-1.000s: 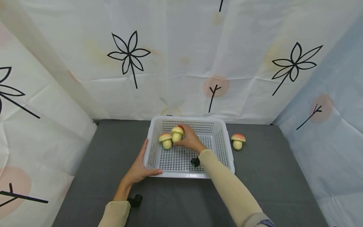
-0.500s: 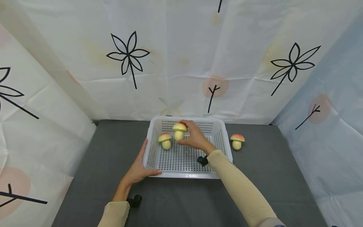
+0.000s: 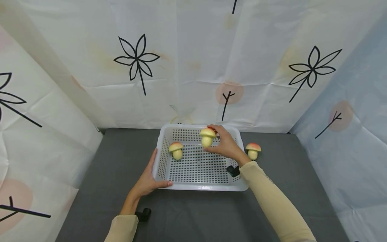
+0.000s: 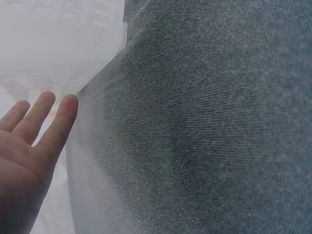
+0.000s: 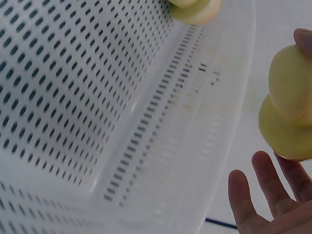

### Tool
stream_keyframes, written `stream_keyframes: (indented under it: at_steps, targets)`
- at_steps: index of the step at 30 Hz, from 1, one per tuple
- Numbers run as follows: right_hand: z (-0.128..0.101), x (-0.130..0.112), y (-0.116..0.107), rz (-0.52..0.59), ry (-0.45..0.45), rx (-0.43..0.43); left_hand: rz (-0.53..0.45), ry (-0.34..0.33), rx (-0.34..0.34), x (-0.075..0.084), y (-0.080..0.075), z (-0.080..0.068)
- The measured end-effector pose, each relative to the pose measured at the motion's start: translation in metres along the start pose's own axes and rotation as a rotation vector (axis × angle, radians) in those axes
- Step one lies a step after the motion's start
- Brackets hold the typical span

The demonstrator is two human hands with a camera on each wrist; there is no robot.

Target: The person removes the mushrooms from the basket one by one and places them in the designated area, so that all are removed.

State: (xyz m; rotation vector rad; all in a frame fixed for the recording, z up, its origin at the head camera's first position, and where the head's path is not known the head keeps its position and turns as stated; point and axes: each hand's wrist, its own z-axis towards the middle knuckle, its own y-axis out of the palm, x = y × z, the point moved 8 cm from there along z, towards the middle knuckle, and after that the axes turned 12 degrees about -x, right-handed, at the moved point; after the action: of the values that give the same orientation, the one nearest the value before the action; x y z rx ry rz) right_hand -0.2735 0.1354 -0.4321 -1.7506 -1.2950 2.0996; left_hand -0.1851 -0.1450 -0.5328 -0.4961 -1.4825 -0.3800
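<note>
Your right hand (image 3: 225, 145) pinches a toy mushroom (image 3: 207, 136) by cap and stem, holding it upright above the white basket (image 3: 199, 186), just right of centre frame. Your left hand (image 3: 148, 179) lies flat against the basket's left wall, thumb hooked on the near rim, likely steadying it. A second mushroom (image 3: 176, 150) stands inside; a third (image 3: 253, 150) stands outside to the right.

Right hand (image 5: 273, 204) holds mushroom (image 5: 288, 107) above basket (image 5: 161, 146).
</note>
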Motion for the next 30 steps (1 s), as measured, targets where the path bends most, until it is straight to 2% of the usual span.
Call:
stream_keyframes:
  at_steps: [8,22,30]
  targets:
    - [-0.026,0.013,-0.029,-0.021,0.007,0.046,0.006,-0.009,0.006,-0.002,0.0,-0.001]
    - [-0.063,0.037,-0.064,-0.058,0.064,0.102,0.03,-0.025,0.019,-0.003,-0.001,-0.001]
    - [-0.084,0.05,-0.084,-0.011,0.071,0.149,0.039,-0.02,0.02,-0.002,-0.002,0.0]
